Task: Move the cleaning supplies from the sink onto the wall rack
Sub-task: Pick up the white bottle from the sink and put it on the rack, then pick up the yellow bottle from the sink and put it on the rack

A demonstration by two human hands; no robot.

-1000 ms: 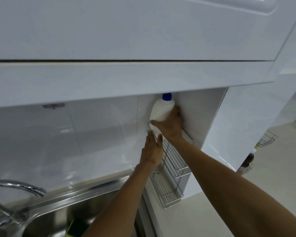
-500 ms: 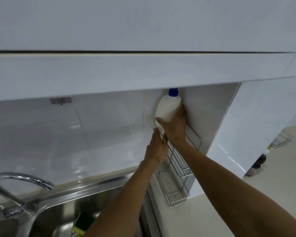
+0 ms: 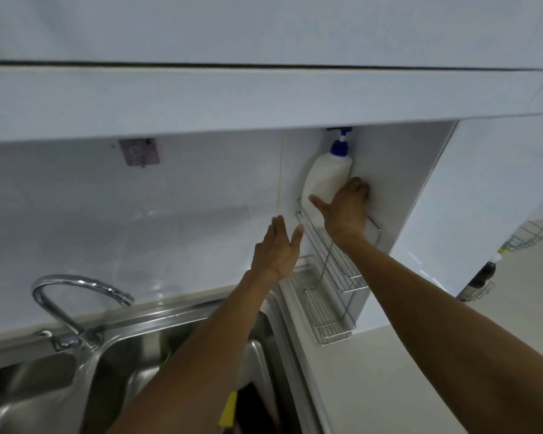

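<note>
Right hand (image 3: 347, 211) wraps the bottle (image 3: 326, 180), seated upright in the rack's (image 3: 333, 261) top tier. Left hand (image 3: 278, 249) open, empty, just beside rack. Release only once base sits flat.

Wire rack (image 3: 329, 261) (wall-mounted) apparently carries pump bottle (image 3: 326, 180).

The overhanging cabinet (image 3: 264, 98) is closing off the room at 12 o'clock, its underside sitting just above the pump bottle (image 3: 328, 175). The wire rack (image 3: 329, 261) is filling the wall at 3 o'clock. The faucet (image 3: 76, 296) is arching at 8 o'clock, leaving open tile between it and the rack.
</note>
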